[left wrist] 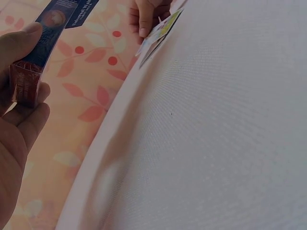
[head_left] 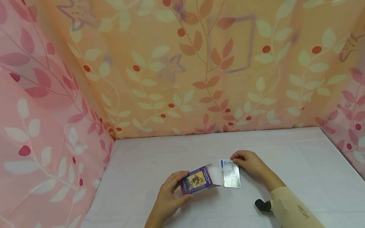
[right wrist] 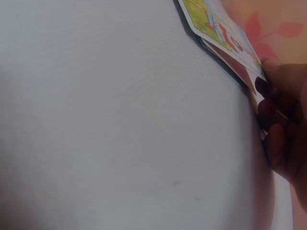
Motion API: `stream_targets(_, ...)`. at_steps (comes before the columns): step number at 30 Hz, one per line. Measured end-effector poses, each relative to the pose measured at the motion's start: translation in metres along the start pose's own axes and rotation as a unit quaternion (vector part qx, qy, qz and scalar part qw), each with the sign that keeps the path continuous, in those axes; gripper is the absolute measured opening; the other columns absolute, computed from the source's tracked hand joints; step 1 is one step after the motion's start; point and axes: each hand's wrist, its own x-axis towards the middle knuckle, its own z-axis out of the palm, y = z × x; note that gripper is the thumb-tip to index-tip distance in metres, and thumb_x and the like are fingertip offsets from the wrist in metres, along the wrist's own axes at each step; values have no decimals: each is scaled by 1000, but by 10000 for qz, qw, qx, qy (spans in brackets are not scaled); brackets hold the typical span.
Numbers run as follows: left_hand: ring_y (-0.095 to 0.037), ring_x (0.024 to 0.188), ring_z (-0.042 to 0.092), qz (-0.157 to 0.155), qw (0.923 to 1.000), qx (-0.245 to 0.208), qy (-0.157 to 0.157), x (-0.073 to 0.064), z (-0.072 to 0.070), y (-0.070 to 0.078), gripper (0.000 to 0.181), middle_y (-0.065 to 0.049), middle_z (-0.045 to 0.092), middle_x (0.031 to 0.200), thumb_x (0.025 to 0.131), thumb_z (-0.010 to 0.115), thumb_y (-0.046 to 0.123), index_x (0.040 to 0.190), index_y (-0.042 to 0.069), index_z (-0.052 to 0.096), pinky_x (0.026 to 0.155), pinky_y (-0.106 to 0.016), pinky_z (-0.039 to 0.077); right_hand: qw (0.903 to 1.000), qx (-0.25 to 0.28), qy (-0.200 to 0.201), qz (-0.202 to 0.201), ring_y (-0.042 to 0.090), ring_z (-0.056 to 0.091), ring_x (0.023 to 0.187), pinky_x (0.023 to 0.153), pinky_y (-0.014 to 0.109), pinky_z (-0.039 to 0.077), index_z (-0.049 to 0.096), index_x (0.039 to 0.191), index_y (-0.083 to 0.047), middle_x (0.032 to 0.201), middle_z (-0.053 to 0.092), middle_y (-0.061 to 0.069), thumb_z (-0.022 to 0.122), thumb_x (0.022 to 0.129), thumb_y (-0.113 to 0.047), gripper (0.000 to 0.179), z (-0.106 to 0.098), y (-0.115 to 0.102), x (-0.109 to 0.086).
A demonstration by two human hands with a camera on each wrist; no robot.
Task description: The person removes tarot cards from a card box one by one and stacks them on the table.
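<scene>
My left hand (head_left: 167,198) grips a small blue-purple tarot card box (head_left: 195,181) between thumb and fingers. Printed on its front are a yellow picture and the words "Universal Waite". The box's flap end stands open, facing right. Just beyond that end, my right hand (head_left: 253,164) pinches a card (head_left: 231,175) by its upper right corner; its face shines with glare in the head view. In the right wrist view the same card (right wrist: 216,28) shows a coloured drawing with a white border. More cards (head_left: 222,165) lie under it, low over the white tabletop.
A white cloth covers the table (head_left: 224,220). Floral curtains stand on three sides: a yellow-orange one (head_left: 167,104) behind, pink ones (head_left: 34,149) at left and right. Black wrist-worn devices (head_left: 263,205) sit by both forearms. The right forearm wears a beige sleeve (head_left: 295,210).
</scene>
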Motion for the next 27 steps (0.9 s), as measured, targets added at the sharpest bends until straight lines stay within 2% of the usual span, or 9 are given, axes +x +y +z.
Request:
stream_targets(5, -26, 137, 53, -75, 10000, -21, 14, 0, 0, -1, 76, 0, 55, 145, 76, 88, -2, 143, 16, 58, 113, -32, 47, 9995, -268, 153, 74, 21, 63, 107, 101, 51, 52, 74, 107, -20, 109, 72, -1, 66, 101, -22, 10, 3, 2, 2)
stream_targets(12, -23, 138, 53, -8, 10000, -26, -25, 0, -1, 2, 75, 2, 55, 146, 78, 88, 2, 144, 20, 57, 113, -34, 47, 9981, -527, 277, 158, 21, 64, 108, 102, 52, 52, 73, 107, -24, 111, 72, -2, 66, 101, -25, 10, 6, 4, 4)
stream_targets(22, -26, 137, 53, -16, 10000, -19, 2, 0, -1, 3, 75, 0, 55, 146, 77, 88, 0, 143, 16, 57, 112, -36, 48, 9956, -843, 400, 86, 15, 61, 94, 88, 45, 52, 74, 106, -26, 105, 72, -6, 69, 99, -27, 9, 8, 2, 6)
stream_targets(27, -25, 137, 53, -95, 10000, 13, 16, 0, 0, 2, 76, 0, 55, 145, 76, 87, -3, 143, 17, 58, 112, -36, 48, 9949, -910, 408, 133, 14, 61, 92, 88, 44, 52, 74, 105, -26, 103, 72, -7, 70, 98, -27, 8, 9, 2, 6)
